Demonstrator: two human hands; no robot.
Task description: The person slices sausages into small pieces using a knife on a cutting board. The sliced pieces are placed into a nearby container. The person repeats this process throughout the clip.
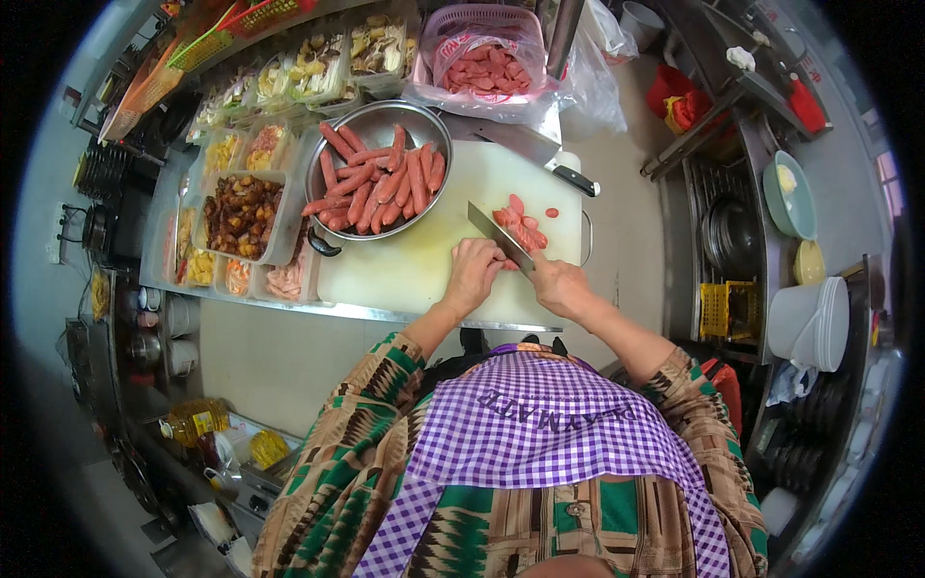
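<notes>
My right hand (562, 287) is closed on a cleaver whose broad steel blade (498, 235) stands over the white cutting board (405, 278). Beside the blade, my left hand (473, 271) holds the end of a sausage (510, 265) against the board, fingers curled. Cut sausage slices (522, 225) lie in a small heap right of the blade, with one loose slice (552, 212) apart. Whole red sausages (383, 180) fill a steel colander (442, 130) at the board's back left. A second cleaver with a black handle (572, 177) rests across the board's back right corner.
Left of the colander stand plastic tubs, one with browned meat pieces (242, 217), others with sliced vegetables (318, 68). A pink basket (480, 18) with bagged sausage slices stands behind the board. The metal table edge (361, 311) runs before me. Shelves with a green bowl (789, 206) and white buckets (806, 325) are at right.
</notes>
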